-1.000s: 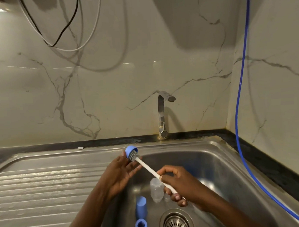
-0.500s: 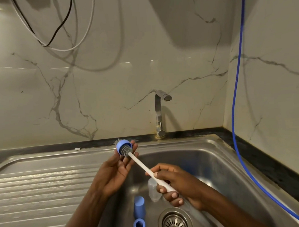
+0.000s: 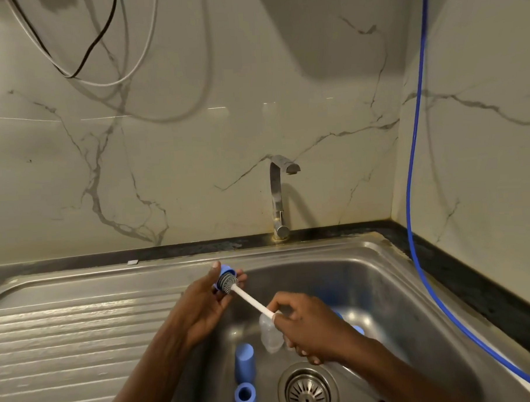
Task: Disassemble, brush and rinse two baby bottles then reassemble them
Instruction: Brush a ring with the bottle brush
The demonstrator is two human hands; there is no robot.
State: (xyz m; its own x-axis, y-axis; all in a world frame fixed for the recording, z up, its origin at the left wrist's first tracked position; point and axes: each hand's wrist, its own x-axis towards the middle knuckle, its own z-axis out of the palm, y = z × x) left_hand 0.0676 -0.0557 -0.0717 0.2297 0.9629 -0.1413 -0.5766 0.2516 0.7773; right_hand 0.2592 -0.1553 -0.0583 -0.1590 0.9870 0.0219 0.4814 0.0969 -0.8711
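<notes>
Over the sink (image 3: pixel 397 274), the left hand (image 3: pixel 201 307) pinches a blue bottle ring (image 3: pixel 222 271). The right hand (image 3: pixel 309 329) grips the brush (image 3: pixel 250 301), its long axis pointing bristles-first toward 10 o'clock into the ring.

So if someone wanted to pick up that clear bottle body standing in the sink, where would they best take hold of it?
Probably around the middle of the clear bottle body, coming down from above and from the left. It seems to stand upright on the sink floor, its round wall bare on that side. The right hand holding the brush covers its right side, and the blue cap stands close at its lower left.
</notes>
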